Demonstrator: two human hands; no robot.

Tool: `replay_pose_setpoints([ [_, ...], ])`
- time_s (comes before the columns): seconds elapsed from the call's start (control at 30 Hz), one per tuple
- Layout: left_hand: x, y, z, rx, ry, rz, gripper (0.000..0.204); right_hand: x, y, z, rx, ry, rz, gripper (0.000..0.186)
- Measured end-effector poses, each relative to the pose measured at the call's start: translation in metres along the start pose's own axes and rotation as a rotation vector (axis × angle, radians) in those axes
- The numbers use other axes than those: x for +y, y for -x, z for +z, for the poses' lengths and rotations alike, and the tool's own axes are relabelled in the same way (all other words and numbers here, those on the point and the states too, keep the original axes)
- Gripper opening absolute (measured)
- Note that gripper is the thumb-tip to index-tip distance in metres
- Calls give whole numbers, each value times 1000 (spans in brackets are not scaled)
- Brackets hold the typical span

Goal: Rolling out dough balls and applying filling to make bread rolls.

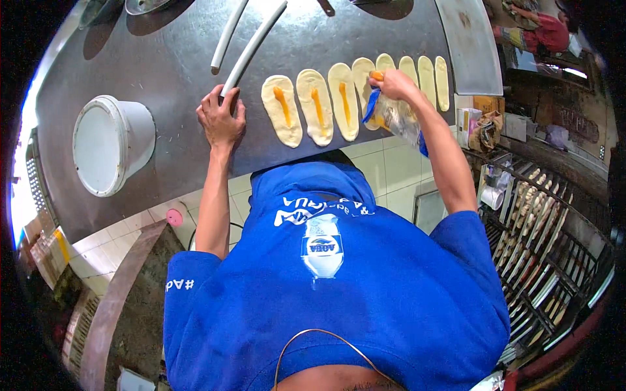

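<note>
A row of flat, oval dough pieces [272, 107] lies along the near edge of the metal table. The three leftmost each carry a streak of orange filling [315, 104]. My right hand [395, 86] is closed around a clear plastic bag [399, 118] with blue print and orange filling inside, held over the pieces just right of those three. The bag partly hides the dough beneath it. My left hand [222, 122] rests on the table left of the row, fingers spread at the near end of a grey tube [254, 49]; whether they touch it is unclear.
A second grey tube [228, 36] lies beside the first. On the left stands a white lidded bucket [99, 144]. A metal sheet [471, 49] borders the table's right side. Beyond it, at lower right, is a rack [531, 228] with trays of shaped dough.
</note>
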State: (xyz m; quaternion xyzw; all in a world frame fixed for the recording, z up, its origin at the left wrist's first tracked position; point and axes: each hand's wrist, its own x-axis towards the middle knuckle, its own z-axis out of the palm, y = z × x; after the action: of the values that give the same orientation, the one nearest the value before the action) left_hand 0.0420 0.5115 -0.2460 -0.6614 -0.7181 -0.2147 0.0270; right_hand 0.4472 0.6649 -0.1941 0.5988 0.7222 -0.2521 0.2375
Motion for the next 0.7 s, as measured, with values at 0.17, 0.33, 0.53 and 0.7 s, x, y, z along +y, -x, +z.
replay_pose_setpoints([
  [0.17, 5, -3, -1, -14, 1, 1, 34, 27, -7, 35, -111, 73, -47, 46],
  [0.33, 6, 5, -3, -16, -20, -19, 35, 10, 78, 46, -230, 18, -65, 48],
  [0.53, 17, 8, -6, -14, -13, -26, 35, 42, 58, 5, -48, -116, -10, 50],
  [0.7, 26, -3, 3, -1, -7, 9, 35, 101, -26, -8, 2, 83, 23, 40],
])
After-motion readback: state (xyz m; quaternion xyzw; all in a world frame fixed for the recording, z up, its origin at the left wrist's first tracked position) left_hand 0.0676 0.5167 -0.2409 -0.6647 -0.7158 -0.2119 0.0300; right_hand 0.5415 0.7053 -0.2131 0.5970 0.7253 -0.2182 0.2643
